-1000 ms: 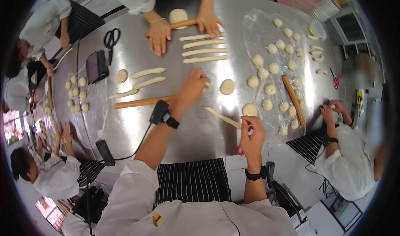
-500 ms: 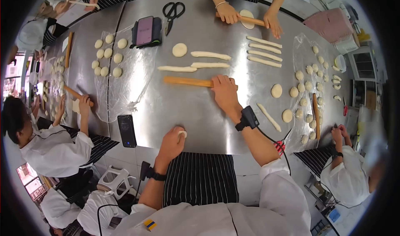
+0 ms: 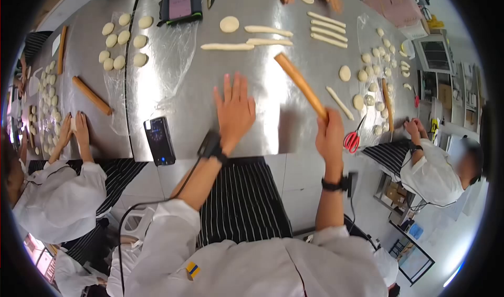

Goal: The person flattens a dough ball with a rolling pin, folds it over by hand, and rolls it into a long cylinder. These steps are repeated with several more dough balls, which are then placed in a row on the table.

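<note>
My left hand [image 3: 234, 113] reaches over the steel table [image 3: 210, 95] with its fingers stretched out flat, palm down. Whatever lies under that palm is hidden. My right hand [image 3: 331, 139] is closed around one end of a wooden rolling pin [image 3: 302, 84], which slants up and to the left. Beyond my hands lie a round of dough [image 3: 229, 24] and three dough strips [image 3: 227, 46]. Right of the pin are another dough strip [image 3: 340, 103] and two flat dough rounds [image 3: 344, 73].
A phone [image 3: 159, 141] rests at the front edge, left of my hands. Red-handled scissors [image 3: 352, 140] lie to the right. Dough balls [image 3: 139, 41] sit on plastic film on both sides. Co-workers' hands [image 3: 73, 131] work at the left, far side and right.
My left hand held a small dough piece near the edge; now it is spread farther forward. My right hand has drawn back and right, swinging the rolling pin from level to slanted.
</note>
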The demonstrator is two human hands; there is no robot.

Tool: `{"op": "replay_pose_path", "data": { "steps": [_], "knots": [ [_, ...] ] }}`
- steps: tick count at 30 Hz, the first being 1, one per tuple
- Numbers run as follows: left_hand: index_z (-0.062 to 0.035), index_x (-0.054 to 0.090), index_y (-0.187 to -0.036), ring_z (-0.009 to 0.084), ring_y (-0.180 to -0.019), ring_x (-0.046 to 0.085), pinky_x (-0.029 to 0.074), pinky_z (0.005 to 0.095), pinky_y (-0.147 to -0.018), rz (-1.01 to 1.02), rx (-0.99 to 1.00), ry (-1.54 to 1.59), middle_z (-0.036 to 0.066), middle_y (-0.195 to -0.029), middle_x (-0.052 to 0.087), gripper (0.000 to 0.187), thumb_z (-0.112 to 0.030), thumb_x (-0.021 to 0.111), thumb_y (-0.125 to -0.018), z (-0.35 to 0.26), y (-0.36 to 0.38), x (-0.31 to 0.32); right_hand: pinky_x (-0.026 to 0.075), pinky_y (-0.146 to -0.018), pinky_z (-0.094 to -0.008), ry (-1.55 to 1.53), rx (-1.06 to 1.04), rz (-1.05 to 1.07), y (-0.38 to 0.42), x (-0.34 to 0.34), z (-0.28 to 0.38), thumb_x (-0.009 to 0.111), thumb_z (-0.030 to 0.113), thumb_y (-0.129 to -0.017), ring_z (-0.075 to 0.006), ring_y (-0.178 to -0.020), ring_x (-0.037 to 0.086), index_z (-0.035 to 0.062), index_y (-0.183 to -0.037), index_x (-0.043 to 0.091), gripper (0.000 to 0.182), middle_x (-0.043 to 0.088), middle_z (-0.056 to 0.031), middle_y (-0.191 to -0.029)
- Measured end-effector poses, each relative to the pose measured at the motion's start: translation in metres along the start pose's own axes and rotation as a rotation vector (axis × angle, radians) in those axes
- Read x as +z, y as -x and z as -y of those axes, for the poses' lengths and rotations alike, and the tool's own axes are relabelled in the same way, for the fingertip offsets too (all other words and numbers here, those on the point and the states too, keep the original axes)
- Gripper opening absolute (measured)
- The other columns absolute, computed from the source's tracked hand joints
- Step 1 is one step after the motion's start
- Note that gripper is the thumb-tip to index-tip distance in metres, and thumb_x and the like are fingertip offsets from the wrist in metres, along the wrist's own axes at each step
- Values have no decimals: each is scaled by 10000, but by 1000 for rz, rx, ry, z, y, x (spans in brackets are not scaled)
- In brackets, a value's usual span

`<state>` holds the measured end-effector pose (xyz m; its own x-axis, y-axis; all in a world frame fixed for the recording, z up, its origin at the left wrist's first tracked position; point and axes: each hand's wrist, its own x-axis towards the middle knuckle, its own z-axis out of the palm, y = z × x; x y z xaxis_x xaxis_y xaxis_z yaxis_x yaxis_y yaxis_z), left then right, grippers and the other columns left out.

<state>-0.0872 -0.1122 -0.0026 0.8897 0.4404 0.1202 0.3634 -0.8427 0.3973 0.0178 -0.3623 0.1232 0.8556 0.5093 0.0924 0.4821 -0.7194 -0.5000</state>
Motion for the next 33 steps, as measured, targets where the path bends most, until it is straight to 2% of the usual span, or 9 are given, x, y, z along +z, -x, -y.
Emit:
{"op": "replay_pose_path", "data": {
  "steps": [7, 10, 15, 17, 19, 25, 28, 31, 33],
  "knots": [
    [-116, 371, -1704, 449, -1660, 192, 144, 720, -1300, 209, -62, -85, 136, -1798, 291, 675, -292, 489, -1063, -12, 15, -6, 534, -806, -482, -143, 131, 1, 91, -7, 17, 688, -28, -957, -440, -970, 667, -6, -1223, 641, 271, 676, -218, -1080],
    [-95, 464, -1650, 439, -1656, 221, 126, 709, -1313, 41, 44, 85, 159, -1790, 299, 610, -226, 475, -1054, 15, -4, -18, 511, -897, -435, -33, -64, 73, 64, 19, 17, 787, 73, -909, -316, -1009, 692, 62, -1202, 715, 301, 721, -123, -1092],
    [-62, 405, -1673, 398, -1674, 196, 137, 590, -1351, -315, -383, 846, 151, -1805, 267, 590, -281, 433, -1126, 66, 51, -74, 472, -946, -400, -36, -335, 171, 22, 84, 36, 824, 181, -891, -253, -1057, 681, 113, -1227, 743, 352, 733, -23, -1142],
    [-35, 421, -1659, 390, -1663, 240, 179, 607, -1333, -203, -203, 446, 145, -1792, 306, 591, -303, 447, -1133, 63, 55, -81, 464, -952, -389, -18, -414, 204, 15, 107, 36, 827, 197, -885, -239, -1074, 673, 120, -1226, 750, 359, 731, 6, -1165],
    [-33, 460, -1641, 394, -1653, 266, 199, 621, -1320, 169, -2, 45, 146, -1762, 366, 581, -289, 467, -1120, 66, 63, -56, 463, -1020, -422, 42, -380, 322, 15, 124, 35, 819, 254, -901, -260, -1221, 647, 140, -1359, 709, 484, 700, -30, -1332],
    [-93, 486, -1645, 480, -1639, 241, 171, 668, -1309, 53, 29, -106, 158, -1733, 411, 589, -256, 495, -1079, 66, 35, -45, 308, -1261, -583, 212, -281, 140, 1, 155, 38, 637, 421, -1038, -398, -1545, 409, 148, -1632, 484, 671, 504, -172, -1619],
    [-111, 495, -1635, 500, -1605, 277, 174, 654, -1305, -48, -4, -172, 161, -1687, 454, 591, -251, 514, -1061, 67, -23, -47, 275, -1282, -609, 315, -261, 134, -54, 161, 47, 584, 402, -1052, -425, -1567, 367, 87, -1623, 484, 660, 478, -185, -1639],
    [-101, 570, -1533, 472, -1492, 404, 254, 638, -1249, -218, -55, -143, 152, -1538, 553, 514, -266, 572, -1047, 94, -84, -36, 391, -1171, -598, 153, -265, -40, -121, 165, 39, 592, 354, -1049, -399, -1435, 484, 106, -1524, 583, 536, 559, -163, -1514],
    [-94, 612, -1464, 444, -1415, 474, 301, 627, -1208, -300, -101, -64, 142, -1436, 606, 460, -275, 601, -1041, 102, -99, -46, 411, -1147, -565, 43, -276, 118, -141, 146, 31, 628, 357, -1036, -370, -1392, 509, 105, -1487, 610, 518, 582, -144, -1465]
  ]
}}
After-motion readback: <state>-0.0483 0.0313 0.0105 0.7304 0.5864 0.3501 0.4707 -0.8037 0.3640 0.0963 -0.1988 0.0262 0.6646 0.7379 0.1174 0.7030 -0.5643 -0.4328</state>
